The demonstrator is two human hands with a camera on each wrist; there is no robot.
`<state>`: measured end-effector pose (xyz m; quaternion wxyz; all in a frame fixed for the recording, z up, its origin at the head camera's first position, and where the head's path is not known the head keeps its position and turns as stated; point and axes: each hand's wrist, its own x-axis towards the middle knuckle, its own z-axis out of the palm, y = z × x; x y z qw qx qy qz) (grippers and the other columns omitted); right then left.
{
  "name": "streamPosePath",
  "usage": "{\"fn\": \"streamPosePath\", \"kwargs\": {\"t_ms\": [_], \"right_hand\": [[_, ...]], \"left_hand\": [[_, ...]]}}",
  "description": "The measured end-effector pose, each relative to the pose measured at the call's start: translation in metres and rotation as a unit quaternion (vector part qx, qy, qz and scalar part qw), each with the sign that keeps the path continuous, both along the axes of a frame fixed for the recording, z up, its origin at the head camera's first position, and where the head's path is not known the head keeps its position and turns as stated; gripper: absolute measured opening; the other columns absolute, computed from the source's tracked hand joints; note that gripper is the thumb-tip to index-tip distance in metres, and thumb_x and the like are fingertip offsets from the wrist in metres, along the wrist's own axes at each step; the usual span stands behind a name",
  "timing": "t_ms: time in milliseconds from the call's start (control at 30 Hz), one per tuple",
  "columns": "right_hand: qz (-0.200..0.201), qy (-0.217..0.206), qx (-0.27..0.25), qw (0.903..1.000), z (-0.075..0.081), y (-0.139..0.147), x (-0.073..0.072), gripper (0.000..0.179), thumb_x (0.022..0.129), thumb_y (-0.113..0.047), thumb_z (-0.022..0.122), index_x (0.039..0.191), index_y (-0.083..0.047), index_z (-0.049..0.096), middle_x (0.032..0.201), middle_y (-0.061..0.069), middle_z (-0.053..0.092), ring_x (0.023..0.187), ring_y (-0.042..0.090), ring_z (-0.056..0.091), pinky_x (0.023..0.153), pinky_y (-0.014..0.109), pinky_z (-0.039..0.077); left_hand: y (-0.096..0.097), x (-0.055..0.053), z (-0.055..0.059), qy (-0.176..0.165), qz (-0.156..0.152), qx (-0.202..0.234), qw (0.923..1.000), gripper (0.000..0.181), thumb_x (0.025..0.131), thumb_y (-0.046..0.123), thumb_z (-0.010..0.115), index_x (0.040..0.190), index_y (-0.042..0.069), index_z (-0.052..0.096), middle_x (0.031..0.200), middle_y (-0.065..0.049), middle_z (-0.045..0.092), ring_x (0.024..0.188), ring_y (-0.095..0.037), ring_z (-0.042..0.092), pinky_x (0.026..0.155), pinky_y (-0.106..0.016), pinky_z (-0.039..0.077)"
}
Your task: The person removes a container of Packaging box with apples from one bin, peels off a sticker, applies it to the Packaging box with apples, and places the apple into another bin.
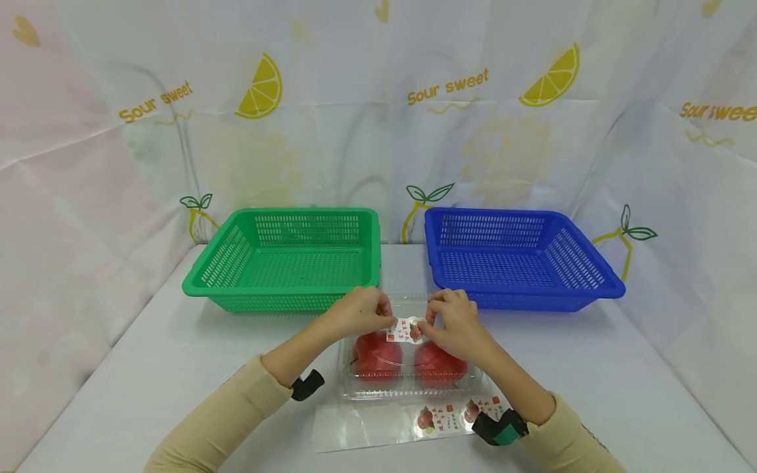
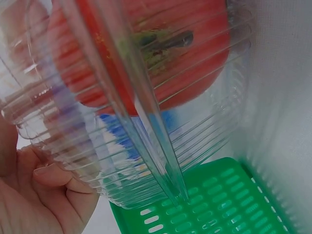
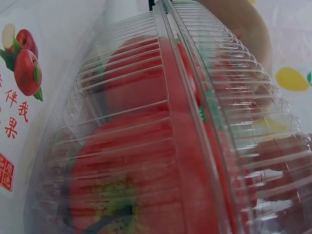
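A clear plastic clamshell box [image 1: 408, 389] stands closed on the table, with two red apples inside, a left apple [image 1: 377, 360] and a right apple [image 1: 440, 366]. Over its lid, a small printed fruit label [image 1: 402, 330] is stretched between both hands. My left hand [image 1: 359, 310] pinches the label's left end with thumb and curled fingers. The right hand [image 1: 458, 326] pinches the right end. In the left wrist view, the left hand [image 2: 48, 195] shows beside the ribbed wall of the box. An apple [image 3: 131, 146] fills the right wrist view behind clear plastic.
A strip of label backing [image 1: 355, 427] lies in front of the box, with printed labels [image 1: 443, 418] at its right. Behind stand a green basket [image 1: 284, 289] at left and a blue basket [image 1: 526, 292] at right, before a printed cloth backdrop [image 1: 378, 131].
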<state>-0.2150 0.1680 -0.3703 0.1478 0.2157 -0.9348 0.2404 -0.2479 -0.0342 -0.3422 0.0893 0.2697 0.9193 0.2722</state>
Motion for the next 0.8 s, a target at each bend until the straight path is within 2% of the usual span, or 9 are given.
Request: {"fn": "streamPosePath", "kwargs": {"t_ms": [500,800], "right_hand": [[-0.011,0.015,0.015,0.9997,-0.0050,-0.0010,-0.0011,0.026,0.076,-0.021,0.072,0.062,-0.020,0.050,0.105,0.011,0.056,0.098,0.032,0.042,0.074,0.047,0.034],[-0.014,0.014,0.019,0.9996,-0.0051,-0.0012,-0.0014,0.026,0.076,-0.021,0.073,0.064,-0.019,0.050,0.104,0.011,0.055,0.097,0.030,0.042,0.073,0.044,0.033]], "left_hand": [[0.0015,-0.0002,-0.0025,0.008,0.000,-0.014,0.9999,0.019,0.082,0.022,0.067,0.065,0.015,0.061,0.052,0.006,0.047,0.049,-0.008,0.040,0.043,-0.022,0.031],[0.0020,-0.0014,-0.0022,0.011,0.007,-0.026,0.9996,0.020,0.079,0.024,0.070,0.064,0.016,0.060,0.055,0.006,0.051,0.053,-0.008,0.044,0.045,-0.024,0.034]]}}
